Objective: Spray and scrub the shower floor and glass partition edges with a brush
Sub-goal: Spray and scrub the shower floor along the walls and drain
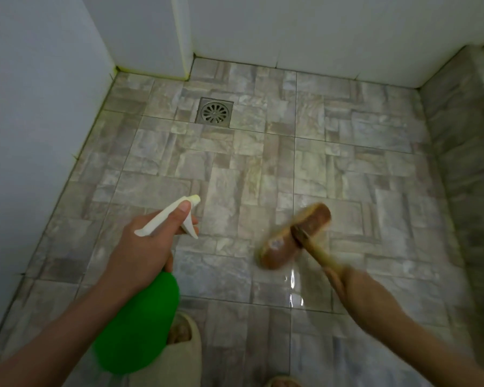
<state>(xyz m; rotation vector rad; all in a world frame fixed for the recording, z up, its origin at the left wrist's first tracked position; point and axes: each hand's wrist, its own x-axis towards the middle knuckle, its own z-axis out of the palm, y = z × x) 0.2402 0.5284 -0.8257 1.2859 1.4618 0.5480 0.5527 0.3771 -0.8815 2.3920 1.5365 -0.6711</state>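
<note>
While the left hand [148, 247] holds a spray bottle [140, 325] over the near left part of the shower floor [347, 163], the right hand [355, 291] holds a brush [294, 238] near the middle of the floor. The bottle has a smooth, round body of bright green plastic and a white trigger head [168, 216] with a long nozzle that points to the far edge. The brush has an oblong brown block, pale bristles below it, and a thin yellowish handle [319, 255]; it is blurred.

The floor is made of grey and beige tiles with a stone pattern of rectangles and thin dark joints. A square metal drain [215, 110] with a round slotted grate sits near the far left corner. Plain white walls [319, 32] close the far and left edges, and a yellowish line runs along their foot at the left. A raised kerb [464, 163] of the same tile follows the right edge. A wet patch [292, 289] shines just on the near side of the brush. A pale slipper [185, 356] shows at the near edge, under the bottle.

The left fingers are curled round the neck of the bottle, the thumb lies along the top of the white head, and fingertips show beside the trigger. The right fingers close round the near end of the handle, well apart from the block; the blur hides their detail.
</note>
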